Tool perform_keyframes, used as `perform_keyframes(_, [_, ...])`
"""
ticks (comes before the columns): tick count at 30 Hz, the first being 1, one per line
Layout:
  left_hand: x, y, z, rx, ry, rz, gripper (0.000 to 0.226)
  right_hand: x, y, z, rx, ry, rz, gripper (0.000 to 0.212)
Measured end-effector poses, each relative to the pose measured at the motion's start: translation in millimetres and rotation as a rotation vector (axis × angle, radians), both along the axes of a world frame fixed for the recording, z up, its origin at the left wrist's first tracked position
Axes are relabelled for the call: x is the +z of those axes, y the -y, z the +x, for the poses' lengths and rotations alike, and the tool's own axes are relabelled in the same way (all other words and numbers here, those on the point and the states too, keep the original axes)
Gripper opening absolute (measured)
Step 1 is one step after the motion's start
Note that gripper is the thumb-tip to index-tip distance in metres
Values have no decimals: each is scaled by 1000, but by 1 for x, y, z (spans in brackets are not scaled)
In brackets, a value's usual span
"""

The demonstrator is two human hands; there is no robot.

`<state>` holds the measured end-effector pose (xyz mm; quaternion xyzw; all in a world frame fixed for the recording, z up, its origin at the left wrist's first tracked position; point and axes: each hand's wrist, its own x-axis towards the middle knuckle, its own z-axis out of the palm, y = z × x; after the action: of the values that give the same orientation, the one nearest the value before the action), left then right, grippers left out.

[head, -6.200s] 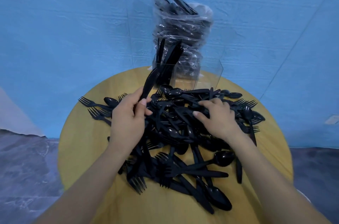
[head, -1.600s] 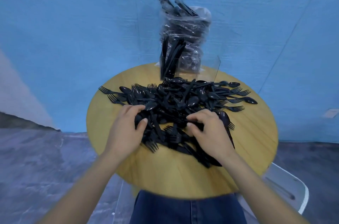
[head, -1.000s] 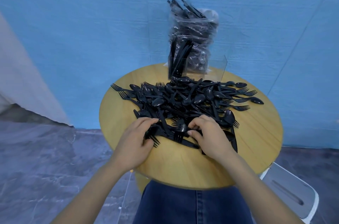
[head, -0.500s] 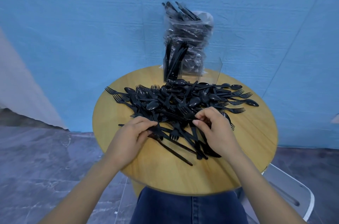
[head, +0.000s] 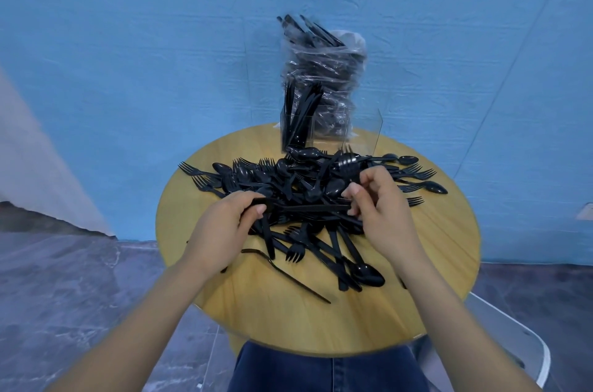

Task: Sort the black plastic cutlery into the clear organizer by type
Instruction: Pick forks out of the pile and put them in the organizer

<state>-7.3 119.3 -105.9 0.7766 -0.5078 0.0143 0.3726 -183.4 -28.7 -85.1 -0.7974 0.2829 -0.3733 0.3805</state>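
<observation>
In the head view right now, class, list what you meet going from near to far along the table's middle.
Denim-clad lap → round wooden table near rim → loose black cutlery pile → clear organizer → plastic bag of cutlery → blue wall.

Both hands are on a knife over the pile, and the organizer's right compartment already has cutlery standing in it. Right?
Not quite. In the head view the cutlery stands in the organizer's left compartment; the right one looks empty. The rest holds: left hand and right hand hold a knife over the pile.

Round wooden table [head: 442,247], white chair [head: 513,350].
</observation>
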Motion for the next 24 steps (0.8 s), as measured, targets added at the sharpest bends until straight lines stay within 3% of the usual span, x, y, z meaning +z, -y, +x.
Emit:
perform_keyframes(3, [11,8,-3,-33,47,-6,20,18,3,3,21,-1,-15,19])
perform_keyframes(8, [29,19,-8,-85,178,-40,22,34,10,5,182,-162,97,8])
perform_keyframes(13, [33,31,-12,-106,129,-83,23,30,3,4,317,-253,177,24])
perform_keyframes(17, [33,37,-15,-107,-2,-138,25,28,5,2,310,-145,368,15])
perform_keyframes(20, [31,40,-16,23,-211,-180,24,24,10,0,270,-77,403,9])
perform_keyframes(24, [31,51,-28,89,-929,-270,29,27,7,3,220,67,388,12])
